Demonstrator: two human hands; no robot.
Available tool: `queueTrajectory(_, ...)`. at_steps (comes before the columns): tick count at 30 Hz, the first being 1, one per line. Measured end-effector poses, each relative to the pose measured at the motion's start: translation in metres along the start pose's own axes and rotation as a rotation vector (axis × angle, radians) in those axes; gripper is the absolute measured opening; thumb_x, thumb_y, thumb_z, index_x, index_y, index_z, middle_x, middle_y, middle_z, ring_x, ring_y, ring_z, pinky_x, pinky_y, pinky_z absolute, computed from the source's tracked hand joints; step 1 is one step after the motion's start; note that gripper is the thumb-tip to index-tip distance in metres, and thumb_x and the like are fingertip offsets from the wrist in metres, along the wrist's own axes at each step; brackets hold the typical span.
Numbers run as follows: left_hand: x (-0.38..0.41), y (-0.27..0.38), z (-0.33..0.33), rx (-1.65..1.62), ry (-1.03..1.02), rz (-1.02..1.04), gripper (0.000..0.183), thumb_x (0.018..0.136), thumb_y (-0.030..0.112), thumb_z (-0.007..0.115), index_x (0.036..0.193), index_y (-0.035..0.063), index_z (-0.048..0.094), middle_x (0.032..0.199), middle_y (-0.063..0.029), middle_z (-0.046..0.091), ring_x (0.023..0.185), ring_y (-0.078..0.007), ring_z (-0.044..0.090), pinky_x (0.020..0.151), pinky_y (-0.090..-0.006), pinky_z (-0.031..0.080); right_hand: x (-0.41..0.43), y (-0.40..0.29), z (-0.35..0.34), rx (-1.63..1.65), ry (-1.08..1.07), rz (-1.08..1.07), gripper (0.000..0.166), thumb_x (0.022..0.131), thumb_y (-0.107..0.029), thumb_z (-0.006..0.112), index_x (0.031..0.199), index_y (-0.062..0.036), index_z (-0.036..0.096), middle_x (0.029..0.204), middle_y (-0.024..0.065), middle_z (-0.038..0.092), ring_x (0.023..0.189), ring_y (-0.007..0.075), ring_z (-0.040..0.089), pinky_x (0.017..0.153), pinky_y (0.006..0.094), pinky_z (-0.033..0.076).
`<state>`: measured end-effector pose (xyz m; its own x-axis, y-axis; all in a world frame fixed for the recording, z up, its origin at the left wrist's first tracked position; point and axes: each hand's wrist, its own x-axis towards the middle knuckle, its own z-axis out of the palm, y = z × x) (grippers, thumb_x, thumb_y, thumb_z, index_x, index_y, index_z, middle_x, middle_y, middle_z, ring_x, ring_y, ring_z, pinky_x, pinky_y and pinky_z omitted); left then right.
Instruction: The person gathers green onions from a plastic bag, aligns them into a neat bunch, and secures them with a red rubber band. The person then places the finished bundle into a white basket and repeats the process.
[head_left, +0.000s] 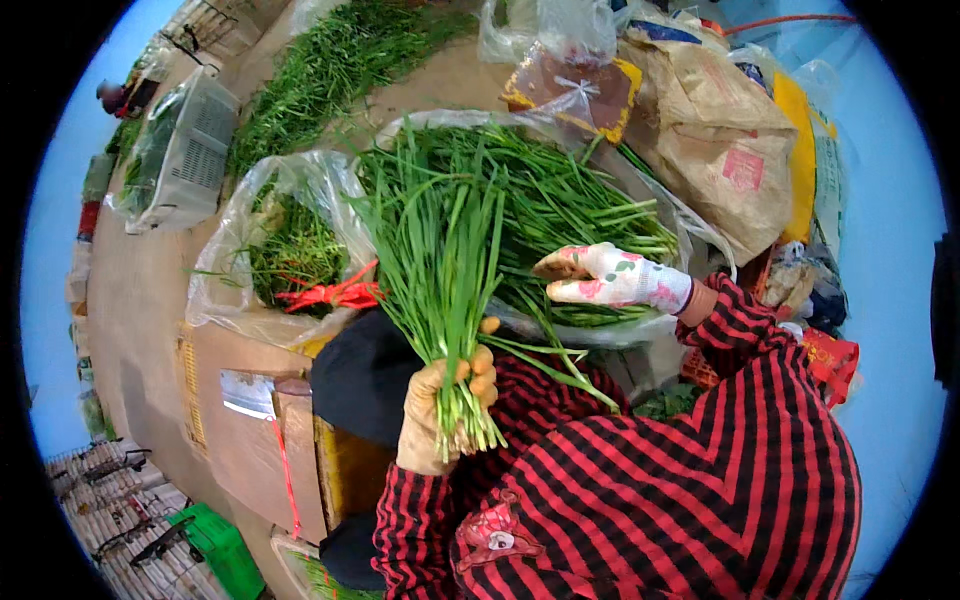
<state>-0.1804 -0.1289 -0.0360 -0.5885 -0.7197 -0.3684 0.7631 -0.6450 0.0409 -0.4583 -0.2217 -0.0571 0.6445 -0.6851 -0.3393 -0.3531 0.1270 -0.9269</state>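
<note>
My left hand (450, 397), in a soiled tan glove, is closed round the lower stems of a bunch of long green leafy stalks (442, 262); the cut ends stick out below the fist. My right hand (607, 277), in a white flower-patterned glove with a dirty palm, is held to the right of the bunch with thumb and fingers apart and nothing between them. Beneath it, a large pile of the same greens (555, 195) lies in an opened clear plastic bag (637, 330). A few loose stalks (555, 367) lie over my striped sleeve and lap.
At left are a clear bag of trimmings (300, 255) with red ties (330, 295), and a cardboard-topped box with a cleaver (251, 394). Beyond lie loose greens (330, 75), a white crate (187, 150) and a woven sack (720, 142). A distant person (116, 97) is at upper left.
</note>
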Motion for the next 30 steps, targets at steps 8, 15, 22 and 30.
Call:
queueTrajectory(8,0.012,-0.004,-0.011,-0.004,0.017,-0.022,0.069,0.084,0.008,0.063,0.143,-0.0053,0.03,0.091,-0.0086,0.053,0.072,-0.0177,0.051,0.062,-0.0327,0.042,-0.053,-0.025,0.05,0.573,-0.162,0.635,0.068,0.086,-0.05,0.066,0.13,-0.0025,0.046,0.095,0.0075,0.061,0.063,0.0098,0.055,0.055,0.0239,0.045)
queueTrajectory(15,-0.021,0.0,0.008,0.091,0.192,-0.037,0.05,0.085,0.014,0.064,0.126,-0.0075,0.045,0.087,-0.0124,0.055,0.064,-0.0174,0.052,0.053,-0.029,0.044,-0.036,0.023,-0.003,0.723,-0.256,0.527,0.026,0.09,-0.03,0.065,0.101,-0.008,0.055,0.073,-0.0008,0.057,0.052,0.0025,0.044,0.042,0.0189,0.033)
queueTrajectory(22,-0.062,0.009,0.014,0.194,0.193,-0.11,0.048,0.082,0.011,0.067,0.124,-0.0046,0.05,0.09,-0.0168,0.064,0.062,-0.018,0.061,0.048,-0.0263,0.05,-0.023,0.072,-0.075,-0.573,0.025,0.468,0.047,0.089,-0.033,0.06,0.121,0.0003,0.056,0.085,0.0116,0.066,0.079,0.0237,0.065,0.072,0.0365,0.05)
queueTrajectory(30,-0.083,0.0,0.012,0.299,0.361,-0.09,0.04,0.077,0.008,0.068,0.113,-0.0054,0.057,0.094,-0.0164,0.066,0.068,-0.0177,0.064,0.049,-0.0258,0.051,0.028,-0.02,-0.043,-0.964,0.575,-0.238,0.035,0.086,-0.031,0.065,0.113,-0.0093,0.059,0.102,0.0131,0.065,0.092,0.0336,0.063,0.078,0.0437,0.051)
